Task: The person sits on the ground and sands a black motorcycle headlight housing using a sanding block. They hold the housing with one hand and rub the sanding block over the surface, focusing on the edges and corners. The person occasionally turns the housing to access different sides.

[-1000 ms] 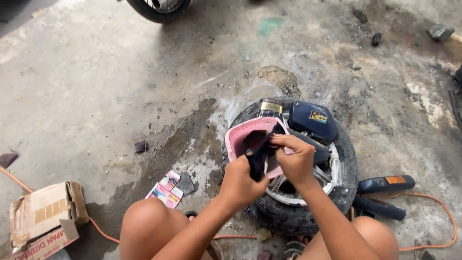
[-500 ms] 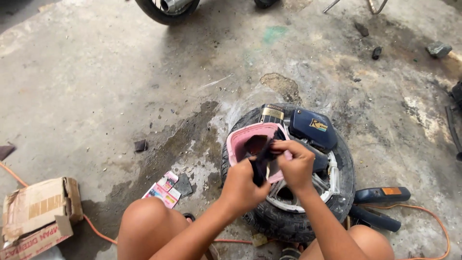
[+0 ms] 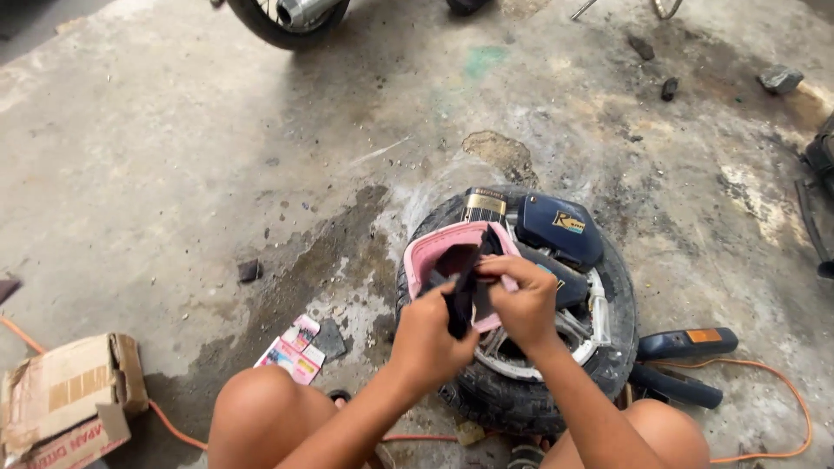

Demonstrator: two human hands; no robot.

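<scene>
The person squats on a stained concrete floor (image 3: 174,174) with both hands over a small tyre (image 3: 521,395) that lies flat near the bottom edge of the floor. The left hand (image 3: 430,334) and the right hand (image 3: 526,300) are both closed on a dark strip of rubber (image 3: 460,300), which hangs between them; the left grips its lower part, the right pinches its upper end. Just behind the strip, a pink tub (image 3: 434,252) rests on the tyre's far left side. A dark blue power tool (image 3: 556,227) and a small tin (image 3: 483,207) lie on the tyre's far rim, touching it. The metal wheel rim (image 3: 591,317) shows inside the tyre at the right.

On the floor to the right of the tyre lie 2 dark handles (image 3: 682,343), one with an orange patch, with an orange cord (image 3: 782,391) looping past them. A torn cardboard box (image 3: 65,399) sits at the bottom left corner, and a small pink packet (image 3: 291,352) lies between it and the tyre. Another wheel (image 3: 287,17) stands at the top edge.
</scene>
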